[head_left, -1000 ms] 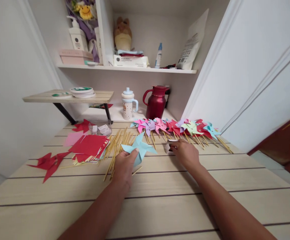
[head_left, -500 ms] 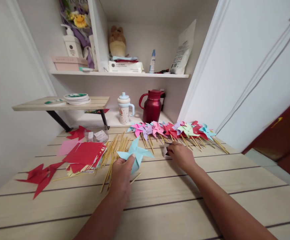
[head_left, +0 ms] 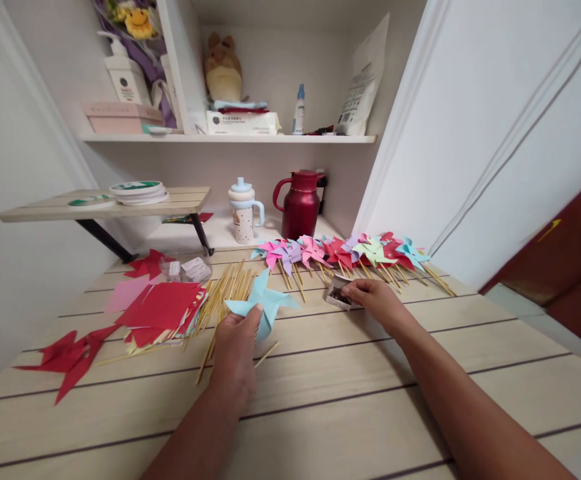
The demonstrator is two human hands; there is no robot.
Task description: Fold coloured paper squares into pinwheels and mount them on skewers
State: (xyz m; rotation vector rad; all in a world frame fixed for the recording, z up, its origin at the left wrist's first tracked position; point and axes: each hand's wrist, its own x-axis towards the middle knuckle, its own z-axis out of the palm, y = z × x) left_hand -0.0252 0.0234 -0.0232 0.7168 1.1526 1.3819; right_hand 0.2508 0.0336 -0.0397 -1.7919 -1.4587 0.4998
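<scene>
My left hand (head_left: 235, 347) pinches a light-blue paper pinwheel (head_left: 266, 303) at its centre, thumb on top. Under and behind it lie loose wooden sticks (head_left: 227, 283). To the right, my right hand (head_left: 375, 300) has its fingertips pressed together inside a small open cardboard box (head_left: 337, 303) that holds small dark pieces. Whatever is between those fingertips is too small to make out. Finished pinwheels on sticks (head_left: 340, 253) lie in a row behind the box, in pink, purple, red, green and blue.
At the left are a stack of red paper squares (head_left: 163, 307), a folded red paper pinwheel shape (head_left: 73, 357) and a clear tray with small boxes (head_left: 195, 269). A red jug (head_left: 301, 207) and a cup (head_left: 243, 217) stand at the back. A small raised shelf (head_left: 180, 200) overhangs the left.
My right hand has shifted slightly right, so the box's inside and dark contents now show. My left hand still holds the blue pinwheel. The view has moved a little.
</scene>
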